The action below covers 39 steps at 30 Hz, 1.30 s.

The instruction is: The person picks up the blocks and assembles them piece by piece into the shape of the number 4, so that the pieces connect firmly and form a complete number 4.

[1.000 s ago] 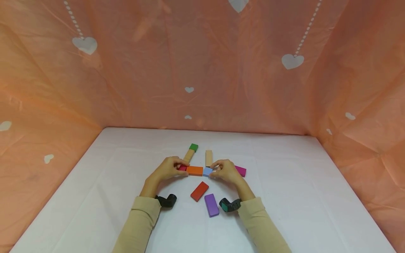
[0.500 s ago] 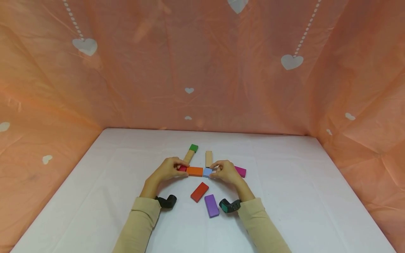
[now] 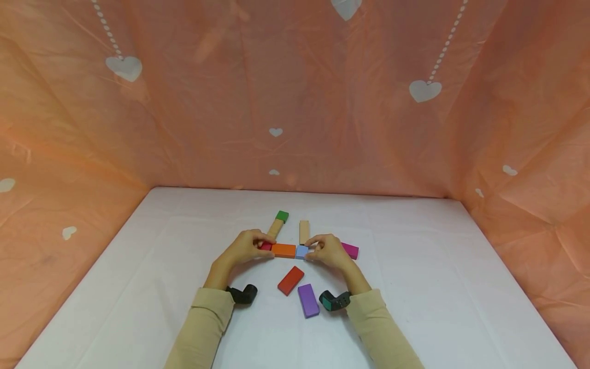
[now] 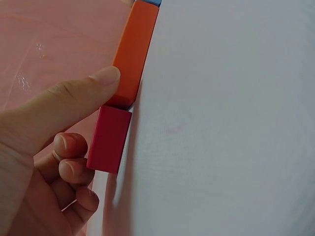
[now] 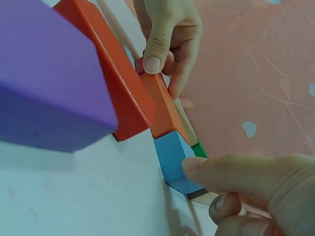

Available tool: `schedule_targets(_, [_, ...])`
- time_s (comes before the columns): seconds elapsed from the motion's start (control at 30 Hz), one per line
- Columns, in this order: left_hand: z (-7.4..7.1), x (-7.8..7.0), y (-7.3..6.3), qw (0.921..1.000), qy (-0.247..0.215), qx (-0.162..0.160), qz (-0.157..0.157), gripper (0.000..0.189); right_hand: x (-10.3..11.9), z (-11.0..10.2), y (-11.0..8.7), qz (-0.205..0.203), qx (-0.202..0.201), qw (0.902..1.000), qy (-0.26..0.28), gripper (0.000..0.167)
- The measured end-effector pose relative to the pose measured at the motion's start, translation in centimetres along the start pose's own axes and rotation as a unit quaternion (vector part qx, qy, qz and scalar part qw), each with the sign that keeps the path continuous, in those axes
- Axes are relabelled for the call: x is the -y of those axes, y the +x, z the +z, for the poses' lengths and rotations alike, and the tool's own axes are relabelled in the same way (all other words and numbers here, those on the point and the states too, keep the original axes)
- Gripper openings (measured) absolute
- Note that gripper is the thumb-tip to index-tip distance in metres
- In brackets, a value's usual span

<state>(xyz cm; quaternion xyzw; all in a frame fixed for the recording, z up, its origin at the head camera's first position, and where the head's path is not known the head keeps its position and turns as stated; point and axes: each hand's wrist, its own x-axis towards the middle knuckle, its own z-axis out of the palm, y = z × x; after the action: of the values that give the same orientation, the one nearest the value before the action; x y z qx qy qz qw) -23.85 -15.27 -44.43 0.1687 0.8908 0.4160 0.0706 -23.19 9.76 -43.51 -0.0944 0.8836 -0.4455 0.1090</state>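
Note:
A row of blocks lies on the white table: a crimson block [image 3: 266, 246], an orange block [image 3: 283, 250] and a light blue block [image 3: 301, 251], end to end. My left hand [image 3: 244, 247] pinches the orange block's left end. In the left wrist view its thumb presses the orange block [image 4: 133, 54], while its other fingers curl beside the crimson block [image 4: 109, 140]. At the row's right end, my right hand [image 3: 329, 249] pinches the light blue block; the right wrist view shows its thumb on that blue block [image 5: 172, 157]. Its index fingertip is hidden there.
Behind the row lie two plain wooden blocks, one slanted [image 3: 275, 228] and one straight [image 3: 304, 231]; a green block [image 3: 282, 216] tops the slanted one. A magenta block [image 3: 350, 250] sits beyond my right hand. A red block [image 3: 291, 280] and a purple block [image 3: 308, 301] lie between my forearms.

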Motion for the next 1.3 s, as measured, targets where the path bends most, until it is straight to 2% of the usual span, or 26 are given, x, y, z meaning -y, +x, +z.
schedule_targets(0.37, [0.0, -0.1, 0.0, 1.0, 0.008, 0.0, 0.006, 0.03, -0.1, 0.2, 0.1, 0.003, -0.002, 1.0, -0.003, 0.028])
schedule_targets(0.6, [0.0, 0.1, 0.1, 0.9992, 0.013, -0.009, 0.036, 0.03, -0.1, 0.1, 0.0, -0.009, 0.0, 1.0, 0.001, 0.029])
schedule_targets(1.0, [0.0, 0.0, -0.1, 0.9993, 0.011, -0.009, 0.036, 0.029, 0.0, 0.1, -0.1, -0.007, -0.003, 1.0, 0.005, 0.029])
schedule_targets(1.3, [-0.1, 0.1, 0.0, 0.9997, 0.013, -0.006, 0.022, 0.03, -0.3, -1.0, -0.6, -0.007, -0.017, 0.9997, 0.018, 0.028])
